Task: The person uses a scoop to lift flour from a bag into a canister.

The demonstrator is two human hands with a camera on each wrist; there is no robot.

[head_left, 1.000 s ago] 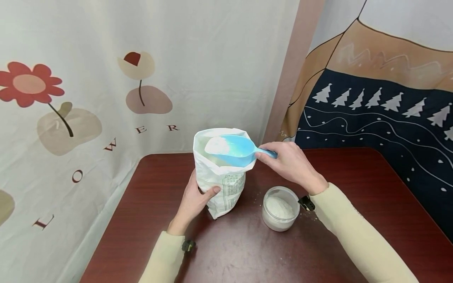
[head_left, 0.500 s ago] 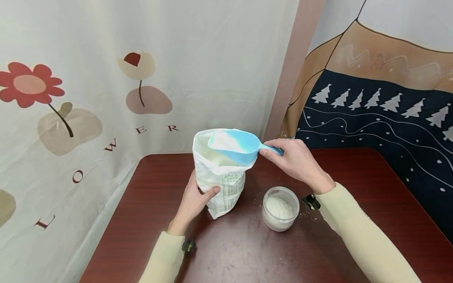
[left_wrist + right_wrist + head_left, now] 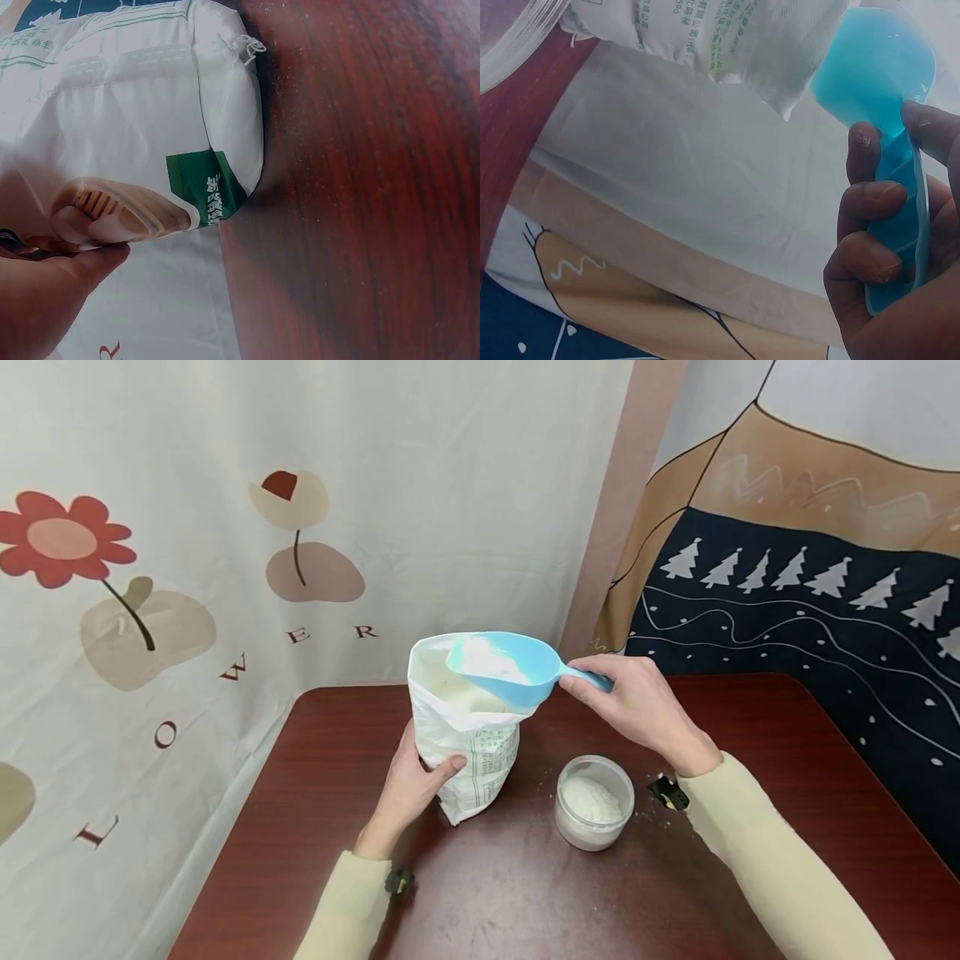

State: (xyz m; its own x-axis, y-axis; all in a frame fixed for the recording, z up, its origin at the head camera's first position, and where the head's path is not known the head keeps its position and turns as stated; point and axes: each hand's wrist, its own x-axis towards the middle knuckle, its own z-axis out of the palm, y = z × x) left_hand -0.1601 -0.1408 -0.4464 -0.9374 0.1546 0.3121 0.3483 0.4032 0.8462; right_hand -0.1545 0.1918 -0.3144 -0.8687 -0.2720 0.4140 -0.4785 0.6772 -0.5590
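A blue scoop (image 3: 536, 670) loaded with white powder (image 3: 487, 660) is held over the mouth of an upright white bag (image 3: 468, 752). My right hand (image 3: 637, 702) grips its handle; in the right wrist view the fingers (image 3: 870, 259) curl round the handle (image 3: 900, 217). My left hand (image 3: 412, 785) holds the bag low on its left side, thumb across the front. More pale powder shows inside the bag. To the bag's right, below the scoop, stands a clear round jar (image 3: 594, 839) with a mound of white powder in it.
The dark red-brown table (image 3: 480, 902) carries specks of powder around the jar. A printed curtain (image 3: 465, 510) hangs behind the table's back edge, and a dark blue patterned cloth (image 3: 795, 602) hangs at the right.
The scoop, with powder in it, has shifted right and slightly up from deeper over the bag's mouth. My right hand moved with it; the left hand and bag have barely moved.
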